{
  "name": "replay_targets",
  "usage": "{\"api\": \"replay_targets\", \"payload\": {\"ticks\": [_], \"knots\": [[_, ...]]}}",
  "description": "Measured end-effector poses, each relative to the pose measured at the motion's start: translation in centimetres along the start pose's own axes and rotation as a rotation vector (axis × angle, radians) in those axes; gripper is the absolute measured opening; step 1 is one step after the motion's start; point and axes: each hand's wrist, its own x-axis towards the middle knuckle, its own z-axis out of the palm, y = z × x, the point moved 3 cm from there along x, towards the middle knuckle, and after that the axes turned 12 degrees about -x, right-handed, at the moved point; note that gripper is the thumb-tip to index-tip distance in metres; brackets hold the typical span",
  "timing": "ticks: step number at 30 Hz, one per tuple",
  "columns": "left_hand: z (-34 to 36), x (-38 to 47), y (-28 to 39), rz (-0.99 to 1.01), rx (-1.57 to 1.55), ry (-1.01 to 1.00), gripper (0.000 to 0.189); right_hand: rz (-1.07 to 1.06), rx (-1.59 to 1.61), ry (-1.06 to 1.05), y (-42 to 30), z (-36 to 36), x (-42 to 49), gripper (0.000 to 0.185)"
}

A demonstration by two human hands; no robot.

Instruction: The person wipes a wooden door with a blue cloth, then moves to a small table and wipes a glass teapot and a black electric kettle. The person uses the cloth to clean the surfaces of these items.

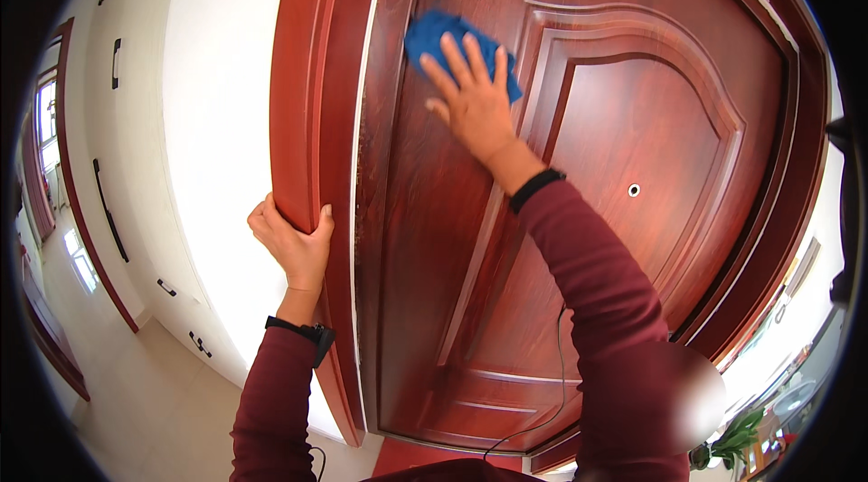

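My right hand (pixel 475 95) lies with spread fingers over a blue cloth (pixel 434 34), pressing it flat against the upper left part of a reddish-brown panelled door (pixel 454 211). One corner of the cloth sticks out past the fingers toward the door's left edge. Lower down on the left, my left hand (pixel 295 238) grips the red-brown door frame trim (pixel 296 109), its thumb on the front face and the fingers around the outer edge. A small round peephole (pixel 634 190) sits in the door's raised panel, right of my right forearm.
White cabinets with black handles (pixel 116 63) line the wall at left, above a beige tiled floor (pixel 169 394). A thin black cable (pixel 561 373) hangs before the door. At the lower right are a green potted plant (pixel 739 434) and a red mat (pixel 434 458) lies below the door.
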Motion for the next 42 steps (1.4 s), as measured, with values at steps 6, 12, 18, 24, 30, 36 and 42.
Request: {"api": "replay_targets", "payload": {"ticks": [6,12,18,24,30,36,42], "knots": [[-0.1,0.1,0.1,-0.002,0.053,-0.019,0.083,-0.251,0.154,-0.207,-6.3,-1.7,-9.1,0.062],[-0.8,0.7,1.2,-0.098,0.09,-0.079,0.079,-0.448,0.276,-0.368,-10.0,-2.2,-18.0,0.065],[-4.9,-0.6,-0.1,-0.095,-0.183,-0.183,0.071,-0.663,0.28,-0.568,-13.7,-3.4,-25.7,0.063],[-20.0,-8.3,-7.1,-0.108,0.039,-0.496,0.024,-0.699,0.283,-0.469,-12.5,-3.2,-25.3,0.055],[-42.0,-18.6,-14.5,-0.358,0.612,-0.604,0.016,-0.365,0.24,-0.141,-2.9,-2.2,-13.6,0.048],[-55.2,-30.7,-13.0,-0.77,0.886,-0.703,0.022,0.006,-0.057,0.109,6.9,-1.0,-1.2,0.058],[-54.0,-38.6,-8.2,-0.98,0.65,-1.312,0.026,0.11,-0.022,0.176,1.5,0.3,-2.0,0.062]]}}
